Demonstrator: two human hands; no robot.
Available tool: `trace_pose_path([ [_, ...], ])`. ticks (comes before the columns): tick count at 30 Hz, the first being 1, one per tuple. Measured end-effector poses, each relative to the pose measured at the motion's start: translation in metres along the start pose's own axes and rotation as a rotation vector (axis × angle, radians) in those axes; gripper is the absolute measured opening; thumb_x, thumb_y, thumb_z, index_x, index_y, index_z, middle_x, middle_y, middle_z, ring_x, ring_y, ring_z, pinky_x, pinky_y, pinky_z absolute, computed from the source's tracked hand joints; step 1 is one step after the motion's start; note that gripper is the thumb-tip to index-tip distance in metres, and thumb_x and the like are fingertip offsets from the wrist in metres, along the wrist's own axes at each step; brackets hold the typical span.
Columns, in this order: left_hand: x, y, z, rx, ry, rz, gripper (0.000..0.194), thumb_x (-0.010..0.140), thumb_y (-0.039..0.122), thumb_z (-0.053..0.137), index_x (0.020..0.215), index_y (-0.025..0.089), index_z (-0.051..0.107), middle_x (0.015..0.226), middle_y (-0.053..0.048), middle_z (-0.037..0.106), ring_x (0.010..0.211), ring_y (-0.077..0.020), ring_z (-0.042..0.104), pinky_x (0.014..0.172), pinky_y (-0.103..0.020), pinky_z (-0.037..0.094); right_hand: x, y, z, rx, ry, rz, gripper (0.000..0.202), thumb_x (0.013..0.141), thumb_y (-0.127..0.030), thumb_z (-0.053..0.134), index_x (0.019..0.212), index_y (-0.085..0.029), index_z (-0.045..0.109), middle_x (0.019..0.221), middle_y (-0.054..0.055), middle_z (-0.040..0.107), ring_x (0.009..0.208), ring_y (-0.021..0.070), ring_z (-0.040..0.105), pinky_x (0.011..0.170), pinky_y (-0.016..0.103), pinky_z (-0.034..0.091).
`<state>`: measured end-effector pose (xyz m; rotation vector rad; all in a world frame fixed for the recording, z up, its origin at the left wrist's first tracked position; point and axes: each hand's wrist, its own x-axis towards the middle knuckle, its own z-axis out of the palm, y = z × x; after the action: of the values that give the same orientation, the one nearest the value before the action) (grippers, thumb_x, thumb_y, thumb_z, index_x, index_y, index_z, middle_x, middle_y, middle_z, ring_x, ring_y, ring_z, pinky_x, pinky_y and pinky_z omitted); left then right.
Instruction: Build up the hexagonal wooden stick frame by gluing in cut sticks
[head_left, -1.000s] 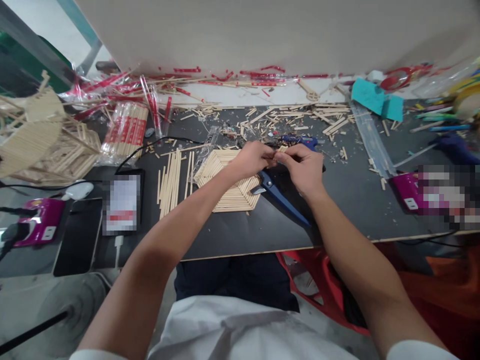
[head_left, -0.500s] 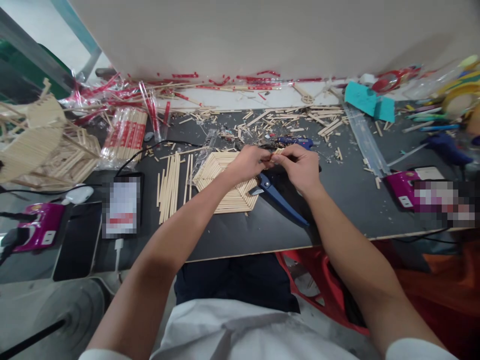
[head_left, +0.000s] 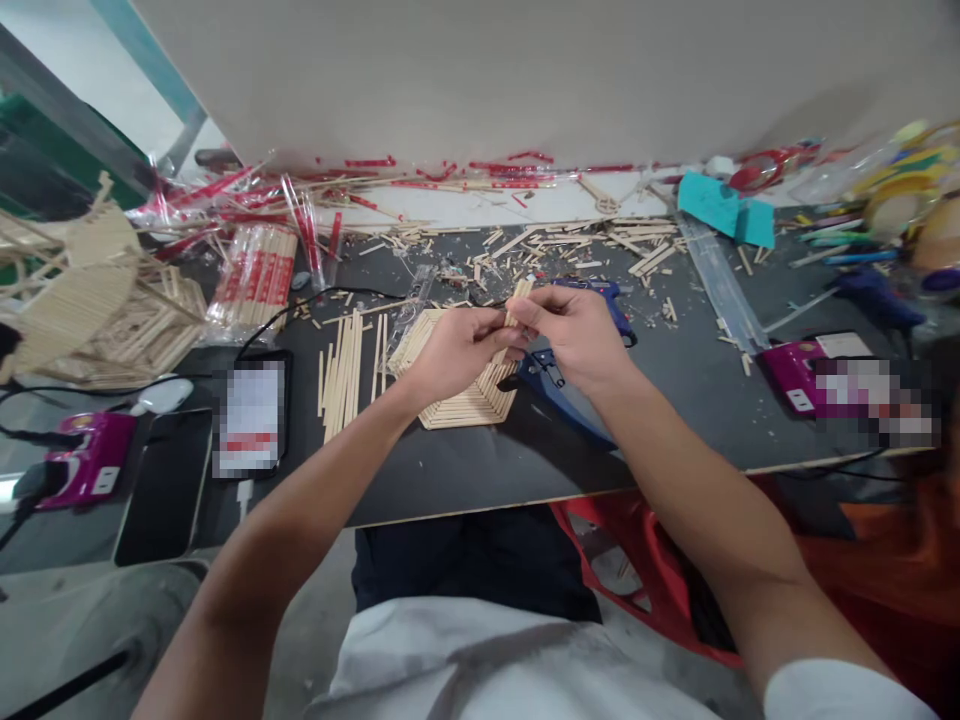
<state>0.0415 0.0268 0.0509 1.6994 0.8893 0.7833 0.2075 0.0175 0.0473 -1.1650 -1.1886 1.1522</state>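
Observation:
My left hand (head_left: 450,350) and my right hand (head_left: 574,335) meet above the dark table (head_left: 675,400), both pinching one short wooden stick (head_left: 516,300) that points up and away. Under my left hand lies a flat hexagon panel of glued sticks (head_left: 465,400). Blue-handled cutters (head_left: 555,390) lie just under my right hand. A blue glue gun (head_left: 600,292) rests just beyond my right hand.
Loose long sticks (head_left: 341,375) lie left of the hexagon, then a phone (head_left: 251,415) on a cable. Stick offcuts (head_left: 570,245) litter the back. Packs of chopsticks (head_left: 255,270) and a stick model (head_left: 90,300) sit at left; magenta devices (head_left: 795,370) at both sides.
Both hands have drawn slightly nearer and to the left with the stick, which now stands more upright between the fingers. The view has shifted a little.

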Motion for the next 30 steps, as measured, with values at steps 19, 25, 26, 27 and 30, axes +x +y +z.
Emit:
trace_pose_path([
  [19,-0.047,-0.029,-0.015,-0.302,-0.046,-0.341,0.028,0.076,0.039,0.084,0.076,0.014,0.071,0.080,-0.007,0.079,0.079,-0.0194,0.077,0.084,-0.034,0.062,-0.021,0.025,0.019,-0.197,-0.179,0.029,0.045,0.072,-0.064,0.081,0.076,-0.019,0.077,0.076,0.004,0.072,0.070,0.0159,0.062,0.068,0.032,0.050],
  [25,-0.051,-0.033,-0.026,-0.412,0.024,-0.362,0.038,0.073,0.044,0.089,0.082,0.011,0.073,0.078,-0.009,0.077,0.073,-0.0183,0.076,0.076,-0.032,0.064,-0.019,0.002,-0.042,-0.889,-0.351,-0.117,0.067,0.081,-0.062,0.074,0.130,-0.017,0.071,0.132,0.017,0.066,0.121,0.0343,0.064,0.107,0.050,0.050],
  [26,-0.052,-0.034,-0.028,-0.419,0.029,-0.366,0.040,0.073,0.045,0.089,0.084,0.010,0.073,0.079,-0.010,0.078,0.074,-0.0186,0.076,0.074,-0.031,0.064,-0.020,0.001,-0.057,-1.022,-0.396,-0.091,0.081,0.077,-0.062,0.077,0.142,-0.016,0.062,0.144,0.020,0.058,0.134,0.0393,0.055,0.113,0.054,0.046],
  [27,-0.052,-0.035,-0.030,-0.419,0.029,-0.371,0.041,0.073,0.045,0.089,0.085,0.009,0.074,0.081,-0.011,0.078,0.076,-0.0191,0.076,0.073,-0.031,0.064,-0.022,0.001,-0.071,-1.135,-0.463,-0.042,0.098,0.072,-0.063,0.081,0.152,-0.014,0.052,0.155,0.022,0.049,0.144,0.0434,0.045,0.117,0.057,0.042],
  [30,-0.052,-0.039,-0.032,-0.409,0.027,-0.381,0.043,0.072,0.046,0.090,0.085,0.009,0.075,0.083,-0.012,0.078,0.078,-0.0203,0.076,0.074,-0.032,0.065,-0.031,0.010,-0.100,-1.347,-0.622,0.045,0.127,0.063,-0.068,0.084,0.162,-0.009,0.032,0.164,0.026,0.033,0.153,0.0480,0.030,0.119,0.060,0.039],
])
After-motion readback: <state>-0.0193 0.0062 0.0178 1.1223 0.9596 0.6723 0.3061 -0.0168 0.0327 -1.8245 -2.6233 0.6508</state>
